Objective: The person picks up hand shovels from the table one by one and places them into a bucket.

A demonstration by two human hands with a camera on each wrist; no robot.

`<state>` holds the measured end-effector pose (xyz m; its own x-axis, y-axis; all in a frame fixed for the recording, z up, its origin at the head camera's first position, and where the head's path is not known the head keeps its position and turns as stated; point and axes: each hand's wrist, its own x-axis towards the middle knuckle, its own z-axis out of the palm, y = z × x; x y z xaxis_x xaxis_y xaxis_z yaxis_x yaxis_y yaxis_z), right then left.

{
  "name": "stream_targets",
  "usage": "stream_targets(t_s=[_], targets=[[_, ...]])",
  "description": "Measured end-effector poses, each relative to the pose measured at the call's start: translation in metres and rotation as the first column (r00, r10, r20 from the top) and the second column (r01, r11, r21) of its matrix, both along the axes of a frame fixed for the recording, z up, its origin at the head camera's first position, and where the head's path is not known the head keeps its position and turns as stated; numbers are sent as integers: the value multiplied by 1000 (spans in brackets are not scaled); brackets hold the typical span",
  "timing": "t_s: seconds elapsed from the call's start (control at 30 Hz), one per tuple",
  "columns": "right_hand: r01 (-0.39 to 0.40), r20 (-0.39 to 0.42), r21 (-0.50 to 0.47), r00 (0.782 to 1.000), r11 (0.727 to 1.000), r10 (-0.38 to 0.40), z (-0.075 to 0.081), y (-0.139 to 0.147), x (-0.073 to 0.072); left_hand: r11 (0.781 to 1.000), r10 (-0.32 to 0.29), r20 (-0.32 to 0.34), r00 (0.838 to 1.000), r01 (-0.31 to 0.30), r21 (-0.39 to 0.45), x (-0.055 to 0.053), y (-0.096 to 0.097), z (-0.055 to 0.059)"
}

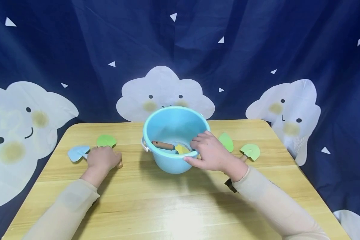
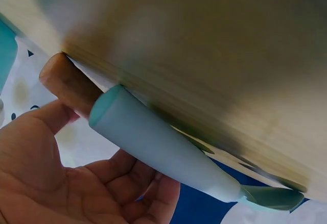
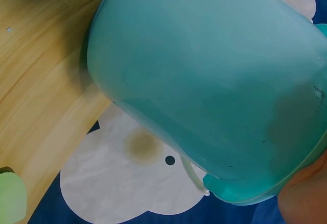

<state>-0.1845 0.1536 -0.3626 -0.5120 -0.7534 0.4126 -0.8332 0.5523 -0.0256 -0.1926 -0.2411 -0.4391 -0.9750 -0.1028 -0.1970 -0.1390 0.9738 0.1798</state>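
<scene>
My right hand [image 1: 208,151] grips the near right rim of a light blue bucket [image 1: 174,163], thumb outside and fingers over the edge. The bucket tilts towards me. Inside lies a tool with a wooden handle [image 1: 163,145] and a yellow head [image 1: 182,149]. At the left, my left hand [image 1: 103,158] is over a toy shovel with a blue blade [image 1: 78,153] and a pale blue handle [image 2: 163,142]. Its fingers curl beside that handle. Its thumb tip is hidden behind a wooden handle [image 2: 70,83]. Whether the hand holds either handle is unclear.
A green tool head [image 1: 106,140] lies just beyond my left hand. Right of the bucket lie a green blade [image 1: 226,142] and a paler green tool head [image 1: 250,151]. Behind the wooden table [image 1: 156,206] hangs a dark blue curtain [image 1: 198,50] with cloud prints.
</scene>
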Motion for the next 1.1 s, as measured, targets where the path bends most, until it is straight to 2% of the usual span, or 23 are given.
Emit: stream_targets(t_s=[0.23, 0.53, 0.7, 0.87, 1.1], targets=[[-2, -5, -7, 1000, 1000, 2, 0, -1, 1, 1000, -16, 18, 1000, 16, 3, -1, 5, 0], [-2, -6, -7, 1000, 1000, 2, 0, -1, 0, 997, -15, 66, 998, 11, 71, -4, 9, -1], [-2, -6, -6, 1000, 1000, 2, 0, -1, 1, 994, -45, 95, 994, 35, 103, -4, 12, 0], [2, 1, -3, 1000, 1000, -2, 1, -1, 1, 990, -80, 87, 993, 69, 120, -4, 15, 0], [-4, -3, -8, 1000, 1000, 4, 2, -1, 1, 984, -112, 34, 993, 107, 140, -3, 17, -1]])
